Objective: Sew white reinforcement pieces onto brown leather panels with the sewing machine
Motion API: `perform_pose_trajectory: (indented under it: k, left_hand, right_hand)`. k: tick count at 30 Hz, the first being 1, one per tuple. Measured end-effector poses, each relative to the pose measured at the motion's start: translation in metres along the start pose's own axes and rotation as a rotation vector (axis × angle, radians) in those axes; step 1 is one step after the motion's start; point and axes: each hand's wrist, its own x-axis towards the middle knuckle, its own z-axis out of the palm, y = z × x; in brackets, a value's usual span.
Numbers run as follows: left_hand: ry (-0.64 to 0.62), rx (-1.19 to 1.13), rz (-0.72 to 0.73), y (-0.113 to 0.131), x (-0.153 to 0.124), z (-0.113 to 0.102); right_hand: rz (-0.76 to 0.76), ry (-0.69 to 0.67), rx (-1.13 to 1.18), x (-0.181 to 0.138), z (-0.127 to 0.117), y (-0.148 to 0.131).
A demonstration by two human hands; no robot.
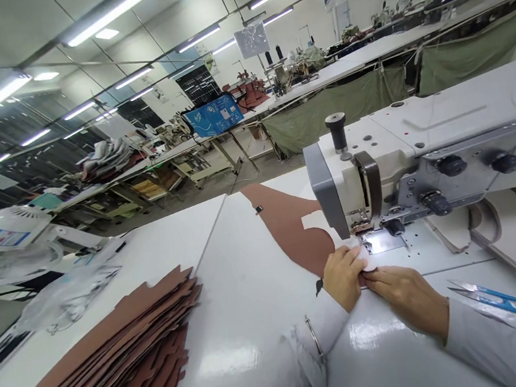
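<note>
A brown leather-like cut piece (296, 226) lies flat on the white table, its near end in front of the sewing machine (366, 162). My left hand (343, 276) is closed on that near end, its bent fingers pressing down beside the lit needle plate (384, 241). Close by, my right hand (407, 294) pinches the same end, its fingertips almost meeting the left ones. A small white patch (370, 260) shows between the fingers; its kind is unclear. Part of the brown piece is hidden under my hands and the machine head.
A fanned stack of brown cut pieces (131, 351) covers the table's left side. Blue-handled scissors (503, 302) lie right of my right forearm. Pale curved pieces (515, 239) sit under the machine arm. A white fan (7, 247) and a plastic bag (69, 299) are far left.
</note>
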Motion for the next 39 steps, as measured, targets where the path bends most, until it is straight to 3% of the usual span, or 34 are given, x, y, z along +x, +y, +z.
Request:
perform_pose_trajectory:
  k: [35, 39]
  left_hand:
    - [-0.061, -0.011, 0.046, -0.009, 0.012, 0.002]
    - [-0.129, -0.025, 0.140, -0.013, 0.020, 0.001]
  right_hand:
    - [0.054, -0.027, -0.049, 0.004, 0.006, 0.005]
    - [0.076, -0.013, -0.077, 0.008, 0.010, 0.003]
